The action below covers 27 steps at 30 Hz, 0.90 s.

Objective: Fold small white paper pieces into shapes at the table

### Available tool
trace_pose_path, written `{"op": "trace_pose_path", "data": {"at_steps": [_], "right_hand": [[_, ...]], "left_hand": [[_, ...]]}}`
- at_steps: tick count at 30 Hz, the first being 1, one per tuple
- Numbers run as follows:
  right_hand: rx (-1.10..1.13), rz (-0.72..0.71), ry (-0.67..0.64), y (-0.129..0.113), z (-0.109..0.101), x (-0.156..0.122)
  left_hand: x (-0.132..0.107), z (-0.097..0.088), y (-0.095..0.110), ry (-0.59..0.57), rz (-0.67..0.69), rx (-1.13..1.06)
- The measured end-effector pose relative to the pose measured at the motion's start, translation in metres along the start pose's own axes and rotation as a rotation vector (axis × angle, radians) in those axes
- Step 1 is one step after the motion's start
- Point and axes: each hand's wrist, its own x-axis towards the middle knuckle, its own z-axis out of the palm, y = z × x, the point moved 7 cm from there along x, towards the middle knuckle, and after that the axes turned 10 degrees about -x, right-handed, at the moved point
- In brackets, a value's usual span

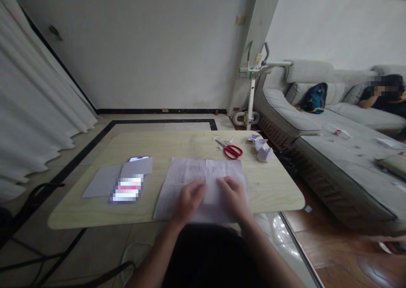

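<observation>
A creased, printed sheet of paper (185, 169) lies spread on the pale wooden table (272, 186) in front of me. Above its middle, a smaller plain piece of paper (213, 193) shows between my hands. My left hand (192, 195) has its fingers curled together at the left edge of this piece. At the right edge, my right hand (234, 193) is closed with thumb and fingers pinched. Both hands are slightly blurred, and the fingertips are partly hidden. Red-handled scissors (233, 152) lie just beyond the sheet, blades pointing away to the left.
Folded paper shapes (264, 154) stand at the table's far right, with paper scraps (228, 141) by the scissors. On the left lie plain paper sheets (101, 182) and a lit phone (128, 188). A grey sofa (285, 106) stands right; a person (385, 97) sits there.
</observation>
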Motion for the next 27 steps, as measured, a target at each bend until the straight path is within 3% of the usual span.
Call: {"op": "trace_pose_path", "data": {"at_steps": [4, 14, 23, 27], "right_hand": [[0.088, 0.036, 0.037, 0.005, -0.003, 0.002], [0.200, 0.100, 0.065, 0.003, -0.003, 0.001], [0.183, 0.070, 0.105, -0.001, -0.008, 0.001], [0.138, 0.061, 0.101, -0.001, -0.008, 0.001]], "left_hand": [[-0.002, 0.008, -0.004, -0.091, -0.042, -0.024], [0.001, 0.005, -0.019, -0.038, -0.057, -0.053], [0.002, -0.003, 0.000, 0.050, 0.059, 0.037], [0.002, 0.001, -0.010, -0.011, 0.000, 0.005]]}}
